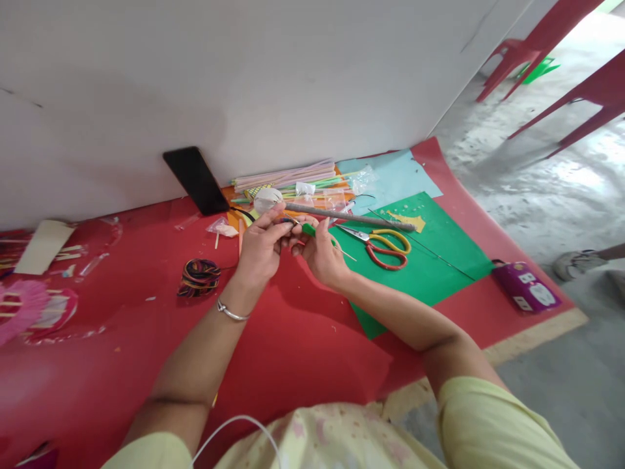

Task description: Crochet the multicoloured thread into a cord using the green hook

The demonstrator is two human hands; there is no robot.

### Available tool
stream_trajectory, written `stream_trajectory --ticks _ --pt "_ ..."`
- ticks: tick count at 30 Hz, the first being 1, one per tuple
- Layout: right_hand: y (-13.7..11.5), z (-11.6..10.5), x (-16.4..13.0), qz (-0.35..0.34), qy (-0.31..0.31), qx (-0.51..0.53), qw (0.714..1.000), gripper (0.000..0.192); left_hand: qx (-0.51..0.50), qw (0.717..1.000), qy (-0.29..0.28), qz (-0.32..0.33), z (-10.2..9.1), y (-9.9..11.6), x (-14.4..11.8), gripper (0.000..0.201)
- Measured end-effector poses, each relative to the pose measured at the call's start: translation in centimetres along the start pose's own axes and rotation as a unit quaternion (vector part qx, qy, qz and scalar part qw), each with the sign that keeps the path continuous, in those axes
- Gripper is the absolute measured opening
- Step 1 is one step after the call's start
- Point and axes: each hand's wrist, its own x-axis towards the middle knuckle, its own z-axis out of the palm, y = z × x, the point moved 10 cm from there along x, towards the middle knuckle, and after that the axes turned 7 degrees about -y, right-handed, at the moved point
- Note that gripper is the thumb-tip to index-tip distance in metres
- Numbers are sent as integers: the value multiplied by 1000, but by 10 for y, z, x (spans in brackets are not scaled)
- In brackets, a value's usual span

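Red sheet on the floor: both hands, left hand (261, 251) and right hand (322, 255), pinch a green straw piece (308, 229) between them just short of the scissors (385, 246); seemingly assembling, calling for steady fingertip alignment.

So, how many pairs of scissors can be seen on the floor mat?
1. The scissors, with yellow and red handles, lie on the green paper sheet, just right of the right hand. More could be hidden under the pile of straws.
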Motion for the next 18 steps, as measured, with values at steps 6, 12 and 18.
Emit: stream_trajectory --ticks 6,12,18 --pt "-7 -4 -2 -17 -41 -47 998 64 -14 998 -39 -48 -1 2 6 56" --pt "9 -8 4 105 43 78 990 65 233 961 34 142 -6 29 -4 39" --pt "14 18 -8 171 35 242 955 59 68 990 69 98 -7 13 -7 49"
